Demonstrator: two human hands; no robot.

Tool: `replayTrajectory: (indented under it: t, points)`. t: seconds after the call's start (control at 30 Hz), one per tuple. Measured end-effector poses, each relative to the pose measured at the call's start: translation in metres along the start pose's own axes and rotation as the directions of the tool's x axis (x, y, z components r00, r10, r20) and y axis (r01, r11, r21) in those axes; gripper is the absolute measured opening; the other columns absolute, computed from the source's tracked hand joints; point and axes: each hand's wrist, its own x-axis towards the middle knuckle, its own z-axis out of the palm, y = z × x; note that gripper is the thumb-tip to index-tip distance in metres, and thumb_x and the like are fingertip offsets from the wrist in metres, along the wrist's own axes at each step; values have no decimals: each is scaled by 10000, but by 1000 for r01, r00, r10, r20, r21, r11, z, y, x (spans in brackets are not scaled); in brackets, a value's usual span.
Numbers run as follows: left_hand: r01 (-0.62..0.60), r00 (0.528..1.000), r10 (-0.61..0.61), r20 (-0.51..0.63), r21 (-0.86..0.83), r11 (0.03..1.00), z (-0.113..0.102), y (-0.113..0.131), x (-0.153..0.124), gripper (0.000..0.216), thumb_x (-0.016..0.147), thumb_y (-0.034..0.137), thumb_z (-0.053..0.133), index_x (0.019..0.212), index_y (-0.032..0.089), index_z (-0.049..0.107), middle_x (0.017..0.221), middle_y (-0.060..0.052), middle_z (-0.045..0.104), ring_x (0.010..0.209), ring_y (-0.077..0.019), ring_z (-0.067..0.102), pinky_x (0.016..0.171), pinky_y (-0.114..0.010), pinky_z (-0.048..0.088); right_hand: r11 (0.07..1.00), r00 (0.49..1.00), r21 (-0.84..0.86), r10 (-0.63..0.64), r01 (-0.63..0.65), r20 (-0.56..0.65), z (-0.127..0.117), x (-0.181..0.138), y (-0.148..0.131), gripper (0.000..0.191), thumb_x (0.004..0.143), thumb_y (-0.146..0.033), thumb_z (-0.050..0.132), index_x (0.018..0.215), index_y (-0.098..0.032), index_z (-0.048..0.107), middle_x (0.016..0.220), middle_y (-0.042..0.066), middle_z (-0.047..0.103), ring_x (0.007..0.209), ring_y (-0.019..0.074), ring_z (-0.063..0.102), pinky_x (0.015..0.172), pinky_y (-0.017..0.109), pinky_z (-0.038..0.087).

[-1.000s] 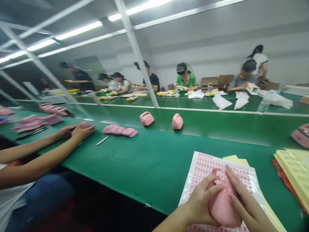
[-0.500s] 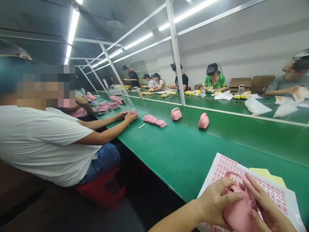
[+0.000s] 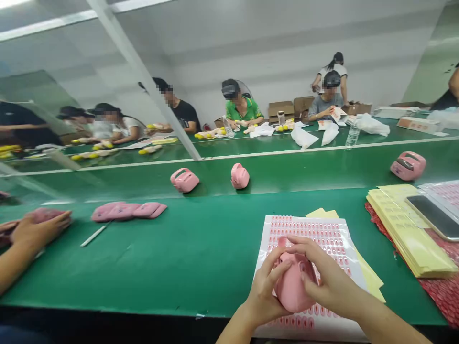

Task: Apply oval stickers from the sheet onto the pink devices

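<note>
Between my hands is a pink rounded device with a carry handle (image 3: 293, 291), its kind not certain, tilted above a white sheet of small pink-and-red stickers (image 3: 332, 241). My left hand (image 3: 261, 289) wraps its left side, thumb across the top. From the right, my right hand (image 3: 328, 272) closes around the other side, fingers over the handle end. The hands hide much of the device. Under the sticker sheet, yellow paper (image 3: 369, 274) sticks out on the right.
Similar pink devices (image 3: 184, 180) stand on the green ledge. At left a co-worker's hands (image 3: 39, 229) hold a pink piece near pink pads (image 3: 122, 211) and a white pen (image 3: 93, 235). Rightward lie a yellow paper stack (image 3: 405, 229) and a phone (image 3: 435, 215). Several people sit opposite.
My view has swung right, bringing the yellow stack and phone into sight, and the co-worker at left mostly out. Both hands still hold the pink device over the sticker sheet.
</note>
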Motion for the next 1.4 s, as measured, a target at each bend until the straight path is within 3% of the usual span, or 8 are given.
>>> replayTrajectory:
  t: [0.27, 0.43, 0.57, 0.67, 0.83, 0.97, 1.17, 1.4]
  points:
    - [101, 995, -103, -13, -139, 985, -2, -6, -9, 915, 541, 335, 796, 1305, 340, 291, 1281, -149, 430, 1177, -368, 449, 876, -512, 448, 993, 997, 96, -72, 68, 40, -8, -1, 11, 410, 811, -191, 502, 1216, -237, 460, 1357, 99, 412, 1266, 201, 365, 1021, 414, 346]
    - [119, 992, -124, 1, -284, 951, -3, 2, 2, 840, 589, 464, 742, 1296, 358, 300, 1267, -132, 446, 1207, -352, 421, 906, -500, 432, 950, 986, 286, 151, -125, -73, -14, 13, 43, 298, 850, -366, 456, 1092, -209, 533, 1062, 77, 568, 826, 140, 571, 766, 323, 492]
    - [92, 996, -93, 16, -396, 914, -2, 6, 10, 735, 672, 511, 656, 1297, 365, 298, 1286, -119, 452, 1206, -336, 430, 915, -494, 430, 878, 951, 368, 263, -305, 160, -12, 21, 65, 375, 767, -543, 515, 787, -172, 565, 734, -3, 522, 608, 100, 478, 547, 235, 431]
    - [90, 996, -86, 28, -415, 905, 1, 3, 13, 662, 727, 461, 620, 1295, 384, 288, 1281, -108, 467, 1189, -320, 456, 894, -474, 452, 852, 940, 400, 277, -337, 201, -9, 22, 70, 443, 757, -614, 474, 668, -181, 502, 611, -34, 434, 548, 93, 420, 491, 220, 368]
    - [64, 998, -47, 51, -408, 911, 2, -6, 19, 872, 579, 405, 763, 1302, 388, 276, 1296, -109, 454, 1205, -354, 429, 903, -498, 441, 834, 944, 454, 324, -312, 53, -5, 25, 70, 428, 747, -603, 493, 667, -183, 480, 610, -33, 448, 553, 91, 424, 508, 221, 368]
    - [224, 969, -154, 193, -423, 878, -1, -19, 31, 955, 547, 351, 788, 1337, 346, 253, 1323, -117, 436, 1186, -358, 445, 937, -503, 410, 815, 890, 480, 435, -325, -136, -18, 32, 78, 369, 698, -552, 534, 662, -192, 459, 510, -64, 404, 426, 70, 360, 383, 193, 275]
    - [598, 801, -545, 248, -373, 709, 22, -66, 42, 556, 795, 326, 531, 1302, 217, 331, 1239, -131, 494, 1148, -237, 482, 958, -402, 398, 901, 727, 184, 426, -393, -538, -81, 75, 80, 174, 595, -337, 565, 607, -202, 455, 434, -94, 393, 351, 57, 313, 345, 188, 234]
    - [470, 858, -401, 322, -172, 866, 43, -87, 38, 170, 729, 202, 536, 880, 212, 613, 933, -81, 624, 904, -231, 565, 810, -383, 459, 868, 570, 1, 327, -496, -754, -122, 170, 119, 124, 665, -175, 621, 603, -162, 514, 644, -45, 539, 632, 100, 524, 568, 208, 417]
